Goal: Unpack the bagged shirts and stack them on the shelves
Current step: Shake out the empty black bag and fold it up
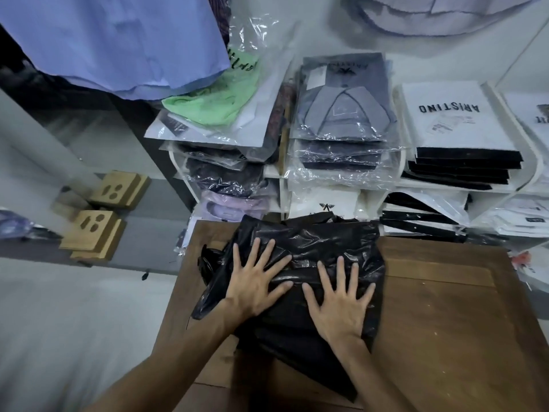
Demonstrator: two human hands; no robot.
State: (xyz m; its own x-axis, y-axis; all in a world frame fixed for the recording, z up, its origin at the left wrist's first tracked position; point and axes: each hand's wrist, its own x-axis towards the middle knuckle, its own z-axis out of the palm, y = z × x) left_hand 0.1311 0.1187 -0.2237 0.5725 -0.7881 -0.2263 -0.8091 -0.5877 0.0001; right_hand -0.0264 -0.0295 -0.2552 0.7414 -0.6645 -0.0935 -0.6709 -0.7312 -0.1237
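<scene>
Both hands, left hand [257, 282] and right hand [341, 303], pressed flat with fingers spread on the black bagged shirt [312, 254]. Its long axis ran near to far, toward the shelves [283, 173] beyond.

Wooden blocks sit left of a brown tabletop.
Two light wooden blocks [101, 214] with oval cut-outs rest on a grey ledge [154, 209] at far left; the tabletop [445, 322] shows pale flecks; a blue garment [113, 40] hangs overhead.
</scene>
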